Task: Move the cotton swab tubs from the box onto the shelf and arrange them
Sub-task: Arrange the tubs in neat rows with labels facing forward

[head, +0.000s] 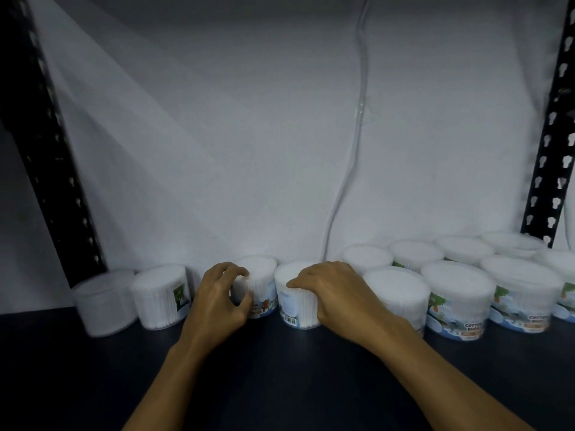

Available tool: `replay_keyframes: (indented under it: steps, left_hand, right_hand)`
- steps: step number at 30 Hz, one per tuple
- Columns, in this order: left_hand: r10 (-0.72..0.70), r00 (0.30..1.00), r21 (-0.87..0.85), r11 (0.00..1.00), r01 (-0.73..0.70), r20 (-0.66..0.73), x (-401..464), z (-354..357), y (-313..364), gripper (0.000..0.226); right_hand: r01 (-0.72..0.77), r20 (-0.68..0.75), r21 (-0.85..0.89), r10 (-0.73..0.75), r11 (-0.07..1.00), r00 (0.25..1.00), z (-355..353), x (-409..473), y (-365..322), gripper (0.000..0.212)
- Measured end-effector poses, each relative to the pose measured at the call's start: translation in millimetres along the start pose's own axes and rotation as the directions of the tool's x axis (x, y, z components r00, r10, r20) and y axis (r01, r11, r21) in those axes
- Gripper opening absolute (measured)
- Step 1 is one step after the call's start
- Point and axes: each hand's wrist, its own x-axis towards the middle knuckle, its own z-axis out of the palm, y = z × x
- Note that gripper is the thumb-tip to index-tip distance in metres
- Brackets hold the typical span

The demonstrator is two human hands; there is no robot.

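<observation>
A: How far along does this look?

B: Well along, I'd judge. A dozen or so cotton swab tubs already stand on the dark shelf (pixel 280 368) against the white wall (pixel 217 150). Two are off beyond the left hand's knuckles, two are under the hands, and the rest run away past the right wrist in two rows toward the black slotted upright (pixel 550 144).

A: And the hands?

B: The left hand (pixel 217 301) has its fingers curled over the top and its thumb on the front of one tub (pixel 259 283), gripping it. The right hand (pixel 334 293) wraps the neighbouring tub (pixel 295 306), fingertips on its lid edge, thumb low on the wall with the barcode showing beside it.

A: Are those two in place?

B: Nearly. They stand almost touching each other, but a small gap sits between the left-hand tub and the one beyond its knuckles (pixel 161 295), and their labels face different ways. Closing up and turning them seems to be what is left here.

A: The box?

B: Not in view, so I cannot say how many remain in it.
</observation>
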Motion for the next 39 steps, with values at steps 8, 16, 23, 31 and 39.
replay_keyframes:
  steps: [8, 16, 23, 31, 39]
  left_hand:
    - [0.016, 1.0, 0.013, 1.0, -0.016, 0.008, -0.3, 0.9, 1.3, 0.031]
    - [0.036, 0.999, 0.027, 0.999, -0.036, 0.014, -0.1, 3.4, 1.6, 0.03]
    - [0.03, 0.999, 0.025, 0.999, -0.03, 0.021, 0.1, 2.8, 1.5, 0.031]
    - [0.016, 0.999, 0.013, 1.0, -0.017, 0.033, 0.2, 2.7, 3.8, 0.031]
    - [0.017, 0.999, 0.009, 1.0, -0.017, 0.03, -0.2, 2.3, 4.9, 0.03]
  right_hand:
    - [-0.049, -0.067, 0.008, 0.049, 0.999, 0.997, 1.5, -1.0, -5.6, 0.031]
    - [-0.152, -0.043, 0.001, 0.152, 0.988, 0.988, -0.9, 1.4, -0.7, 0.034]
    - [-0.167, -0.041, -0.011, 0.167, 0.986, 0.985, 0.0, 0.2, -6.1, 0.033]
    - [-0.23, -0.087, -0.082, 0.223, 0.97, 0.971, 9.0, 1.6, 2.3, 0.019]
    - [-0.2, -0.248, -0.167, 0.155, 0.965, 0.956, 22.7, 3.4, 3.5, 0.021]
